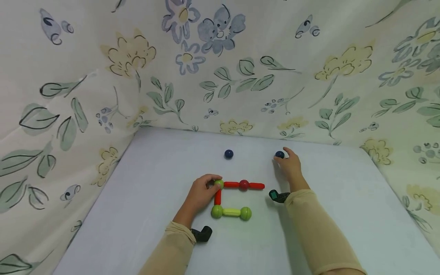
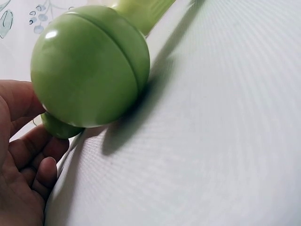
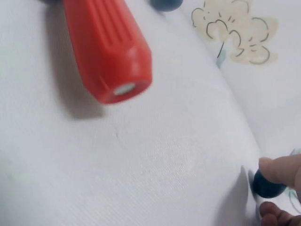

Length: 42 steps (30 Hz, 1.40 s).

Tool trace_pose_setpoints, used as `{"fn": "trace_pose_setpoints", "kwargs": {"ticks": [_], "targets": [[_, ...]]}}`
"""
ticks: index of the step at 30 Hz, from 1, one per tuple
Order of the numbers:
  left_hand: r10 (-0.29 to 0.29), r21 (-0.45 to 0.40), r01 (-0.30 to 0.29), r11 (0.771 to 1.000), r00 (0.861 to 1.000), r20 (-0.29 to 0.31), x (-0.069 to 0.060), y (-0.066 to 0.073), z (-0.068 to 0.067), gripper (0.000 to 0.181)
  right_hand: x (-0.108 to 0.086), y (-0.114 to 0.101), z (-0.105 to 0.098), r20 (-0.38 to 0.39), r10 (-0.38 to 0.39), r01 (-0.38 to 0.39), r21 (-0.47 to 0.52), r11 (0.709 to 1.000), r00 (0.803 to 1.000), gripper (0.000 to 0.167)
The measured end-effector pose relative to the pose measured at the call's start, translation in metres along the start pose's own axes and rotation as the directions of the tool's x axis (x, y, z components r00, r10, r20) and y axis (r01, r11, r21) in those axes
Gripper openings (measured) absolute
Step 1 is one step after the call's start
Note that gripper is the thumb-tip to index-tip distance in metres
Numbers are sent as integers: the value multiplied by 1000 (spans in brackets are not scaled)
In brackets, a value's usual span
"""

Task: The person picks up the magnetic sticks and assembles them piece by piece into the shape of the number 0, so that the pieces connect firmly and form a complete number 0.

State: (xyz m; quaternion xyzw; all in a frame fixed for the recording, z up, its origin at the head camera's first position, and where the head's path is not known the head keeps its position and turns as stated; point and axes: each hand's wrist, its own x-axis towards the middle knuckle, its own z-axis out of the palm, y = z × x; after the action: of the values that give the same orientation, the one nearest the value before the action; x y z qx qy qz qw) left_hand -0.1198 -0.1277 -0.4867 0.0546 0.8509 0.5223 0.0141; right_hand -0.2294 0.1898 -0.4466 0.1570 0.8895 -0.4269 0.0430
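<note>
Pinching a dark blue ball (image 1: 280, 154) with thumb and finger, the right hand (image 1: 290, 165) is near the far edge of the white tabletop (image 1: 343, 214). The left hand (image 1: 202, 191) grips a green ball (image 1: 219, 184). From this ball, one red rod (image 1: 231, 184) goes right to a red ball (image 1: 244, 185) and a further red rod (image 1: 256, 186); another red rod (image 1: 217, 197) goes nearer, to a second green ball (image 1: 217, 211), which a yellow-green rod (image 1: 232, 212) joins with a third green ball (image 1: 245, 213). Another dark blue ball (image 1: 228, 154) lies left of the right hand; behind hangs a floral cloth (image 1: 292, 46).
</note>
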Motion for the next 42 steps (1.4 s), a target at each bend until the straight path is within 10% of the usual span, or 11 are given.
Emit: {"fn": "trace_pose_setpoints", "kwargs": {"ticks": [8, 19, 30, 42], "targets": [[9, -8, -9, 1000, 1000, 4, -1, -2, 3, 24, -2, 0, -5, 60, -13, 21, -138, 990, 998, 58], [16, 4, -16, 1000, 1000, -6, 1, -8, 4, 24, -20, 5, -16, 200, 31, -41, 47, 998, 979, 67], [-6, 5, 6, 1000, 1000, -11, 2, -11, 5, 24, -72, 33, 0, 268, -84, 101, -52, 993, 960, 52], [2, -3, -2, 1000, 1000, -8, 2, -3, 2, 25, -78, 38, 11, 255, -170, 207, -127, 970, 952, 49]]}}
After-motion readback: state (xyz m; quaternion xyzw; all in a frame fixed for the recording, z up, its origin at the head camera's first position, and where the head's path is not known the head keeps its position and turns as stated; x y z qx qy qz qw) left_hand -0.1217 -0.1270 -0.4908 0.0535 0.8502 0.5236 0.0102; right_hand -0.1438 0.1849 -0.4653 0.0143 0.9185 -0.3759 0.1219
